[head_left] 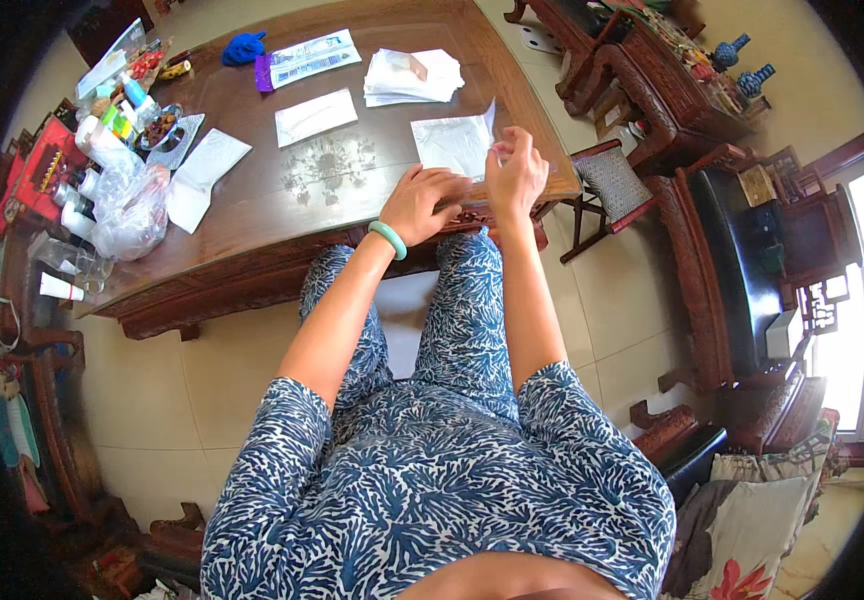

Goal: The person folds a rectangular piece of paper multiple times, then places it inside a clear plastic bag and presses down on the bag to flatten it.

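Observation:
A thin white paper sheet (449,145), square and slightly creased, lies near the front right edge of the dark wooden table. Its right corner stands up, and my right hand (517,175) pinches that side between thumb and fingers. My left hand (420,207), with a pale green bangle at the wrist, rests by the sheet's near edge, fingers stretched out and apart. Just beyond lies a stack of white sheets (392,88) with a small pinkish piece on top. Another folded white sheet (317,118) lies to the left.
A purple-and-white packet (312,62) and a blue cloth-like bundle (244,48) lie at the back. An opened white paper (202,180), a clear plastic bag (132,215) and several bottles crowd the table's left end. A stool (612,185) stands beyond the right edge.

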`<state>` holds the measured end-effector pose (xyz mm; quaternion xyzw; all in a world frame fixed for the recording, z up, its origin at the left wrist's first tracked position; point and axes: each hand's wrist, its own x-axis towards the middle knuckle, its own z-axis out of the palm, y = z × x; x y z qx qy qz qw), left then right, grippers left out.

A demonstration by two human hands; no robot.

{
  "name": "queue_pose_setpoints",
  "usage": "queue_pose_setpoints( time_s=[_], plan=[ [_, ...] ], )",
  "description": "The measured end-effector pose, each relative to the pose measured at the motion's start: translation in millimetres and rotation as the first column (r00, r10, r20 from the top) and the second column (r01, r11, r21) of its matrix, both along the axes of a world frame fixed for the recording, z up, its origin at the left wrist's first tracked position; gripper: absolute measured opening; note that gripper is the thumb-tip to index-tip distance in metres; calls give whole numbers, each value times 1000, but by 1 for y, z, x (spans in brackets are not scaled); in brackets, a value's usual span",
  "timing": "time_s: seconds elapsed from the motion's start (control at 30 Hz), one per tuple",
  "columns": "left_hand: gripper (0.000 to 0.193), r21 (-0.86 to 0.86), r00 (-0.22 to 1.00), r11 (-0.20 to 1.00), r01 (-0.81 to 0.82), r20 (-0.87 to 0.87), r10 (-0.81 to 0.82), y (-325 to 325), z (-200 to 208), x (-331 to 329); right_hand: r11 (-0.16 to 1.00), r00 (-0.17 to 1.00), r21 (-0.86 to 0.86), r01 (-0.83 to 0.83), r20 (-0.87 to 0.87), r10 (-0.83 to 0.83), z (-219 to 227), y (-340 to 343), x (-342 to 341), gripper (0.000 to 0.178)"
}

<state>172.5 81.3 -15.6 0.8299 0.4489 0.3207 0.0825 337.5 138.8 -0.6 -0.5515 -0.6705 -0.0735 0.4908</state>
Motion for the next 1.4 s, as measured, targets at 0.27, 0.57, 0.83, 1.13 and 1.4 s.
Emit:
queue_pose_setpoints(
  time_s=[0.27,0.57,0.83,1.13,1.4],
  plan=[
    [37,-574,471,812,108,748,467,56,12,20,978,978,43,-203,-29,204,-9,-13,-16,38],
    [28,-568,582,822,-29,659,476,96,-33,15,973,973,31,-229,-15,230,-21,-15,-25,43],
    [34,-402,715,900,-169,579,393,74,-30,16,985,991,-149,90,-84,-104,-34,-12,-13,59],
    [43,-343,707,924,-171,610,357,58,-17,24,966,983,-207,155,-66,-172,-32,-10,-20,54],
    [33,-415,677,884,-213,590,440,56,-39,3,981,984,-126,-146,-125,130,-39,-17,-2,34]
  ],
)
